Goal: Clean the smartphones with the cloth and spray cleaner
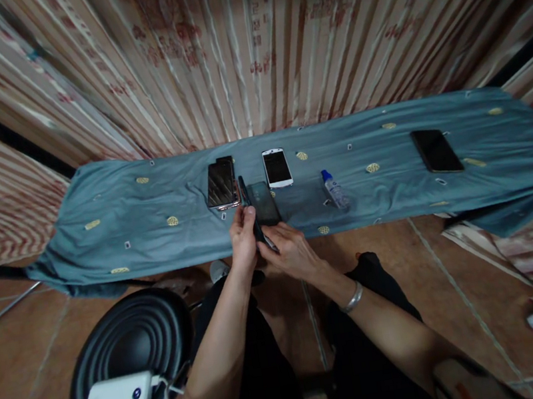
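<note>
My left hand (242, 236) is closed around a thin dark phone (244, 193), tilted so that mainly its narrow edge faces me. My right hand (293, 249) is closed at the phone's lower end. A small silvery piece (270, 244) shows by its fingers, too small to name. Just behind the hands, a dark, see-through-looking flat piece (263, 201), perhaps a phone case, lies on the cloth. Left of it rests a dark phone (220, 183) on other flat items, and beyond is a white phone (277, 167) with a dark screen.
A teal cloth (159, 196) covers the narrow table. On it are a clear bottle with a blue cap (333, 189) and a black tablet-like device (437, 151). A white power bank (117, 398) with a cable sits on a round black stool (126, 336). Curtains (223, 51) hang behind.
</note>
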The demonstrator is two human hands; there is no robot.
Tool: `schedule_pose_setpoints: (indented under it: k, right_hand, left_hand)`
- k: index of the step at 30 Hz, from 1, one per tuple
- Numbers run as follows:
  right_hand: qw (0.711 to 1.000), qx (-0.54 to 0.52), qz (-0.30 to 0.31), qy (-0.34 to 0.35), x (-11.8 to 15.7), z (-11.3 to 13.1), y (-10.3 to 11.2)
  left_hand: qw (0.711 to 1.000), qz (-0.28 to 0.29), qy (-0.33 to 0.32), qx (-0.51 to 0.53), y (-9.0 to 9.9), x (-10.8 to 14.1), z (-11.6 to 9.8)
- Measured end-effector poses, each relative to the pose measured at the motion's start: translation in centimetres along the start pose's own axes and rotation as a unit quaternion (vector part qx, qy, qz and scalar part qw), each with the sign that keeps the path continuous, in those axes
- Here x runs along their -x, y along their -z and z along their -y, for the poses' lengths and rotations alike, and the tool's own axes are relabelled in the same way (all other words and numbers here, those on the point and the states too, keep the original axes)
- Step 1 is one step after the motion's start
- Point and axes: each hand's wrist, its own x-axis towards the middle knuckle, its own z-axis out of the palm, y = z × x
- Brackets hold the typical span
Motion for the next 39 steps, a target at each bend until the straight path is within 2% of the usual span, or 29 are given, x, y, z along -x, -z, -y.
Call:
schedule_pose_setpoints:
  k: [4,8,10,13,15,16,18,20,25,29,34,39]
  right_hand:
    - [0.998,-0.050,0.011,-0.023,-0.2,0.1,0.3]
    - [0.977,-0.177,0.007,-0.117,-0.6,0.1,1.2]
    - [0.945,-0.271,-0.002,-0.182,-0.9,-0.3,1.5]
    - [0.870,-0.424,-0.026,-0.250,-1.5,-1.4,1.5]
    - [0.832,-0.477,-0.050,-0.279,-1.8,-2.3,1.3]
    - [0.826,-0.478,-0.061,-0.294,-1.9,-2.6,1.2]
    - [0.839,-0.440,-0.081,-0.310,-2.0,-3.1,1.3]
    - [0.872,-0.379,-0.098,-0.295,-2.1,-3.2,1.6]
    - [0.943,-0.228,-0.131,-0.205,-2.0,-2.8,3.1]
    - [0.983,-0.114,-0.096,-0.107,-1.8,-2.3,3.1]
    - [0.997,-0.067,-0.021,-0.024,-1.6,-1.6,1.8]
    - [0.998,-0.062,0.004,-0.005,-1.4,-1.0,1.3]
  left_hand:
    - [1.000,-0.002,0.006,-0.013,-0.1,0.3,-0.7]
    - [1.000,0.016,0.016,-0.007,0.1,0.3,-1.1]
    - [0.999,0.025,0.029,-0.001,0.2,0.3,-1.2]
    - [0.996,0.040,0.077,0.028,0.2,0.6,-1.4]
    - [0.989,0.051,0.125,0.052,0.2,1.0,-1.8]
    - [0.985,0.057,0.148,0.061,0.1,1.2,-2.0]
    - [0.978,0.069,0.184,0.075,0.1,1.6,-2.3]
    - [0.972,0.073,0.209,0.080,0.1,2.0,-2.5]
    - [0.958,0.096,0.263,0.068,-0.2,3.2,-2.2]
    - [0.959,0.097,0.256,0.067,-0.6,3.9,-1.6]
    - [0.969,0.100,0.212,0.073,-0.6,3.7,-1.3]
    - [0.974,0.091,0.194,0.075,-0.2,3.2,-1.2]
